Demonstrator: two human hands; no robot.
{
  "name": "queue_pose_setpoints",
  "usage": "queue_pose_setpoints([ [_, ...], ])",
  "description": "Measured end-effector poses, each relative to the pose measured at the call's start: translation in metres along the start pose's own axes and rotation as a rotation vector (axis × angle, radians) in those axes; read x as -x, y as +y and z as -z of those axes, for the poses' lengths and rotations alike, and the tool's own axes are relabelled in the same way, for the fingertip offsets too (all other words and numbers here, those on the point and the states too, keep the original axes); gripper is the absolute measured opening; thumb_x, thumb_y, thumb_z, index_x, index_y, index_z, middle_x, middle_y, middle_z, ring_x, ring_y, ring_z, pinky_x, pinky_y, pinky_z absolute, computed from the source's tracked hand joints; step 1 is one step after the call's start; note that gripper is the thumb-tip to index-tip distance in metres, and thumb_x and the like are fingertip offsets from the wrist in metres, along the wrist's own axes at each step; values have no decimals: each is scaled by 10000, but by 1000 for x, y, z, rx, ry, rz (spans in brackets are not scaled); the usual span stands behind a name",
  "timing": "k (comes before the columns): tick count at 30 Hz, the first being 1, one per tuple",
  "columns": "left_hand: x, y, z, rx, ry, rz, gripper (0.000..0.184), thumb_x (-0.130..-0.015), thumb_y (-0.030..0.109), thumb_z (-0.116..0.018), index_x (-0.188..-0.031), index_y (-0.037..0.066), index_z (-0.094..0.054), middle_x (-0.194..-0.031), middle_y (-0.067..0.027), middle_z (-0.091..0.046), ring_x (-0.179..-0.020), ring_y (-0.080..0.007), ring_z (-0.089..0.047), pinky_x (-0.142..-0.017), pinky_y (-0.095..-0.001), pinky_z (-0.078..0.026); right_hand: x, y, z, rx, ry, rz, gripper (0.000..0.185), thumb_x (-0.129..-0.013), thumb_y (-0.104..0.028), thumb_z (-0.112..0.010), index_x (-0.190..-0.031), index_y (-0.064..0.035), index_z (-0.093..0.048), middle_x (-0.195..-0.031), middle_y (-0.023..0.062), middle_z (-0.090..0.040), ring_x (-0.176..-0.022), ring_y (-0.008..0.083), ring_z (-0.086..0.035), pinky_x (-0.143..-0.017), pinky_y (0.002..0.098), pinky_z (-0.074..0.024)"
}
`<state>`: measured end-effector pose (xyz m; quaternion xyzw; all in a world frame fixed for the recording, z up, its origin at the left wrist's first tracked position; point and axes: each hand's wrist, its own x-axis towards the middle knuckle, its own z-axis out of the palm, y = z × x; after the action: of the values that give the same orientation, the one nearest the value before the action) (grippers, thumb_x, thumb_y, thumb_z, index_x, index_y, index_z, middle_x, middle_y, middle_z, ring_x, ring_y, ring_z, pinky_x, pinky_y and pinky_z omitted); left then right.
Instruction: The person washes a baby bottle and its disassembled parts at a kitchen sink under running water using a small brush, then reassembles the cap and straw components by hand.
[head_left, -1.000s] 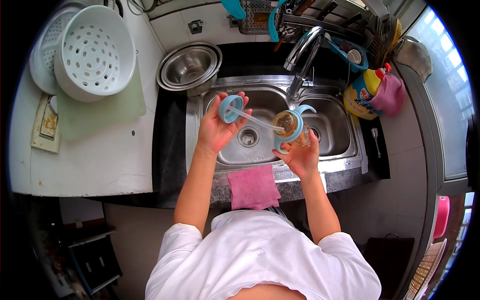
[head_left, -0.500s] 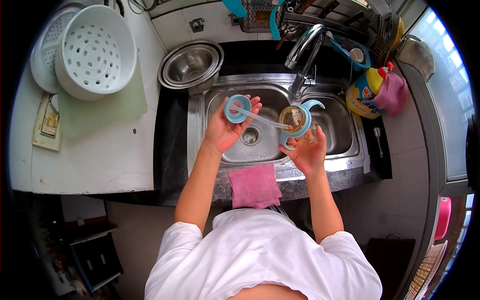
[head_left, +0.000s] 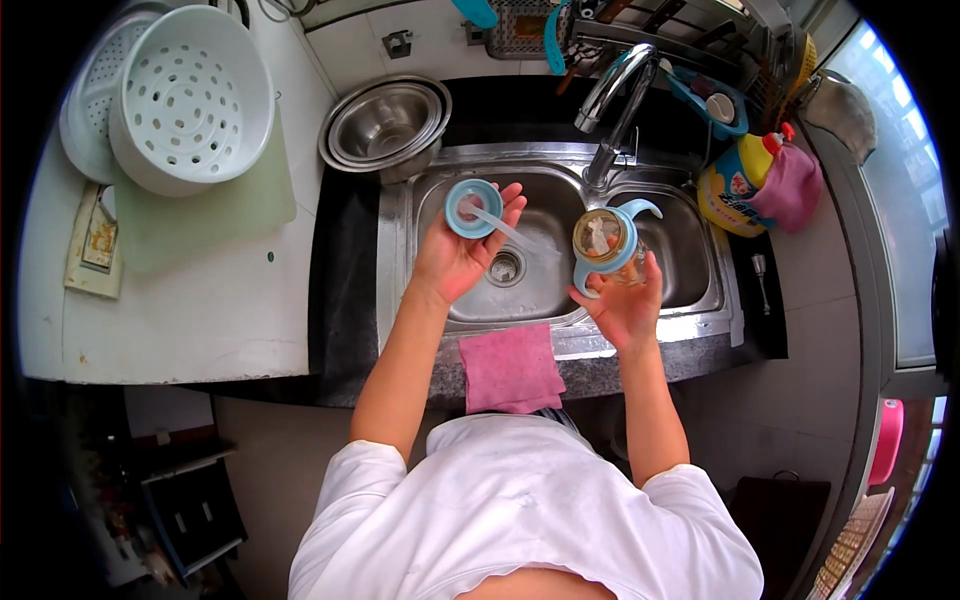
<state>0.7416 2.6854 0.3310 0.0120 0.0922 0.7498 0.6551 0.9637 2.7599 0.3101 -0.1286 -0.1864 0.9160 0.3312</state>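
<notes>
Over the left basin of the double sink [head_left: 540,318], my left hand [head_left: 455,258] cups a light-blue bottle lid [head_left: 473,209]. Its underside faces up, and a translucent straw [head_left: 515,234] sticks out from it toward the right. My right hand [head_left: 628,305] grips a clear baby bottle [head_left: 633,268] with a light-blue collar and two handles. The bottle is tilted, with its round amber-tinted end [head_left: 600,236] turned toward me. The straw's free end hangs over the basin, apart from the bottle. Some fingers of my right hand are hidden behind the bottle.
A chrome faucet [head_left: 625,110] rises behind the sink. Nested steel bowls [head_left: 385,125] stand at the back left. A pink cloth [head_left: 512,367] lies over the front edge. Detergent bottles [head_left: 740,185] stand at right. A white colander [head_left: 195,100] sits on the left counter.
The straw's end, at the bottle a moment ago, is now clear of it. The bottle has shifted slightly right and turned more toward me. My left hand still holds the lid.
</notes>
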Motion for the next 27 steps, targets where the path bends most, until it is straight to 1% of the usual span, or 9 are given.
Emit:
queue_pose_setpoints([
  [3,3,5,-2,4,4,-17,335,-900,199,-387,-1049,-80,-500,-1220,-248,-420,-1135,-347,-428,-937,-377,-430,4,2,3,25,186,-30,486,-831,-494,-414,-1094,-103,-533,-992,76,-581,-801,178,-582,-794,434,-476],
  [4,4,7,-2,28,-3,-8,343,-900,207,-382,-1056,-75,-499,-1223,-243,-421,-1134,-343,-430,-935,-376,-430,5,5,11,23,186,-33,486,-831,-494,-414,-1094,-103,-533,-992,76,-581,-801,178,-582,-794,434,-476],
  [7,5,12,0,54,-16,1,356,-900,222,-375,-1069,-64,-501,-1229,-232,-423,-1131,-334,-437,-925,-373,-436,8,15,62,255,107,-178,470,-833,-501,-413,-1061,-107,-529,-953,50,-559,-841,157,-526,-695,308,-422],
  [10,5,15,2,39,-28,-2,360,-897,231,-372,-1078,-50,-506,-1237,-216,-425,-1123,-321,-448,-906,-367,-446,20,33,68,366,105,-193,454,-815,-473,-480,-1085,-109,-496,-1018,54,-531,-905,171,-524,-741,312,-428],
  [12,5,16,4,22,-30,-5,360,-895,233,-371,-1081,-43,-509,-1241,-207,-427,-1118,-314,-454,-894,-364,-452,27,40,70,362,23,-274,563,-760,-331,-628,-1207,-104,-370,-1178,113,-452,-1073,252,-471,-892,408,-375],
  [16,4,18,6,-7,-25,-5,336,-887,222,-382,-1068,-22,-526,-1240,-190,-435,-1083,-297,-485,-871,-363,-462,45,51,67,394,15,-335,684,-712,-205,-680,-1258,-95,-283,-1261,129,-367,-1172,278,-375,-972,458,-309],
  [21,4,8,17,19,24,28,316,-876,214,-406,-1058,-10,-535,-1229,-170,-454,-1045,-281,-512,-850,-358,-472,44,81,64,146,15,-371,783,-652,-296,-738,-1266,-86,-299,-1251,71,-376,-1147,230,-399,-972,402,-319],
  [24,6,-1,30,48,67,47,310,-869,208,-423,-1065,-7,-530,-1216,-157,-469,-1032,-271,-520,-830,-348,-483,39,87,61,377,-2,-285,766,-656,-293,-737,-1258,-66,-320,-1242,57,-386,-1142,196,-400,-963,360,-320],
  [27,8,-9,38,62,60,76,309,-865,207,-435,-1067,-8,-526,-1208,-151,-477,-1022,-265,-527,-815,-344,-490,39,81,51,955,-166,-231,690,-675,-164,-712,-1246,-52,-341,-1203,59,-441,-1114,191,-426,-952,339,-323],
])
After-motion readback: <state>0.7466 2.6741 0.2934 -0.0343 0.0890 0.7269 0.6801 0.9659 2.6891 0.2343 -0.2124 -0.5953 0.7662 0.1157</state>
